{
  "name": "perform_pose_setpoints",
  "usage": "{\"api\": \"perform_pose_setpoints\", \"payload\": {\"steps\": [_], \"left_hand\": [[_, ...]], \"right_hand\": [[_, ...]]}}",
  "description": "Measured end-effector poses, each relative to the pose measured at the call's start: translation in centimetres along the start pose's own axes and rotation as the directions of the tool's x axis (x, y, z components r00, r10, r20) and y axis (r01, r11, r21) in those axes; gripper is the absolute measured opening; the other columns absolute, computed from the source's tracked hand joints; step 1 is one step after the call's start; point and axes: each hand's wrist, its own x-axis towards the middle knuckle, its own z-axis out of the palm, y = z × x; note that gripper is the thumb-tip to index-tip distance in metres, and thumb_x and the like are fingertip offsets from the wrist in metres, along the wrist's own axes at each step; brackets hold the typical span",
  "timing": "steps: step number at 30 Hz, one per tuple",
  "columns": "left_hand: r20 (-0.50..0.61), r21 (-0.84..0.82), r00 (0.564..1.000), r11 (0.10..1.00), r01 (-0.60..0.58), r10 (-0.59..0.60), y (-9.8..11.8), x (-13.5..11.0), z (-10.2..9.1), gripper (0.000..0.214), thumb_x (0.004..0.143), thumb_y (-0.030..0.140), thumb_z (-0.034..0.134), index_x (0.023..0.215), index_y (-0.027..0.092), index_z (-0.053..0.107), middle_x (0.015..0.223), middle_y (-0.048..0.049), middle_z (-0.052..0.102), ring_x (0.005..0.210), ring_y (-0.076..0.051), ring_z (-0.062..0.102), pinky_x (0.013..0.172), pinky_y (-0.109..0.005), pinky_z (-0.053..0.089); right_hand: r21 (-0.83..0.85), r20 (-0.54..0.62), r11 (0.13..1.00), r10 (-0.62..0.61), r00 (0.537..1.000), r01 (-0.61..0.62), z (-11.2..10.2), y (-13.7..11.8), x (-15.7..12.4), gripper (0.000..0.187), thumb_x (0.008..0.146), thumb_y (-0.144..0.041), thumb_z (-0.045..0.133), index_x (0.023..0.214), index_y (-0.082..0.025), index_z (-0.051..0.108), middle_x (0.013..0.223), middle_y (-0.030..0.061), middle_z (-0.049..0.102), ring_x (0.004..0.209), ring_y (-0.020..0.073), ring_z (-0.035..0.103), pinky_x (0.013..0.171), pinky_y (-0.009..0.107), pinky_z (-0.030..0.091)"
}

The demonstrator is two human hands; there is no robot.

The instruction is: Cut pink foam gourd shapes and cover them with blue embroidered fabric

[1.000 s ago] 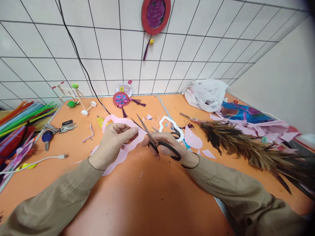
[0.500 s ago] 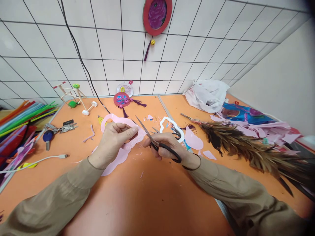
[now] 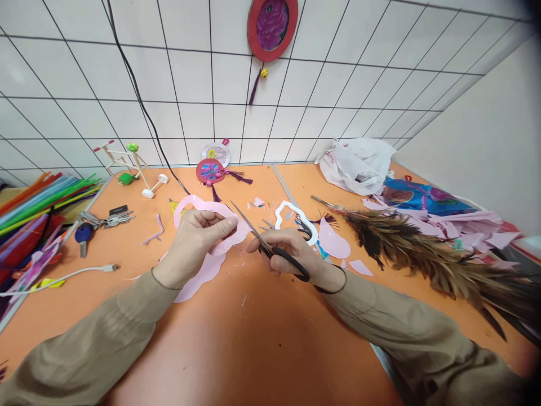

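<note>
Between the thumb and fingers of my left hand is a pink paper ring with a wavy edge, held up off the table. My right hand grips black-handled scissors, whose blades point up and left, close to the paper's right edge. Whether the blades touch the paper I cannot tell. Below my left hand lies another pink paper piece. A white wavy frame rests just beyond my right hand, partly over a second pair of scissors.
Brown feather duster, pink scraps and a white plastic bag lie right. Keys, a white cable, coloured strips and a small stick model stand left. Tasselled round ornaments lean by the tiled wall.
The scissor blades and handles have drawn closer together, and the blades have shifted slightly left toward the pink paper. My left hand stays in place.
</note>
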Motion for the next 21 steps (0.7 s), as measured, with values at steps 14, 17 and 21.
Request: {"api": "perform_pose_setpoints", "payload": {"steps": [14,17,21], "left_hand": [[-0.030,-0.013,0.999,1.000,0.017,-0.018,-0.23,0.20,-0.08,0.036,0.069,0.039,0.076,0.050,0.015,0.058,0.046,0.0021,0.046,0.045,-0.007,0.035,0.043,-0.023,0.024],[-0.040,-0.003,0.999,1.000,0.022,-0.022,-0.05,0.21,-0.09,0.034,0.068,0.040,0.076,0.050,0.015,0.059,0.046,0.0017,0.047,0.044,-0.007,0.036,0.043,-0.024,0.024],[-0.034,-0.010,0.999,1.000,0.010,-0.011,0.06,0.21,-0.11,0.033,0.066,0.038,0.078,0.051,0.016,0.060,0.047,0.0009,0.049,0.044,-0.008,0.035,0.043,-0.025,0.022]], "right_hand": [[0.039,-0.021,0.999,-0.009,1.000,0.010,0.17,0.25,0.11,0.059,0.073,-0.066,0.074,0.092,-0.011,0.070,0.057,-0.0029,0.054,0.044,0.0087,0.051,0.041,0.021,0.040],[0.053,-0.010,0.998,-0.017,1.000,0.018,0.14,0.24,0.14,0.059,0.074,-0.067,0.074,0.091,-0.012,0.069,0.057,-0.0029,0.055,0.045,0.0088,0.051,0.042,0.021,0.043],[0.055,-0.007,0.998,0.011,1.000,-0.011,0.14,0.11,0.11,0.059,0.072,-0.068,0.075,0.090,-0.012,0.068,0.057,-0.0037,0.053,0.045,0.0088,0.050,0.042,0.022,0.042]]}}
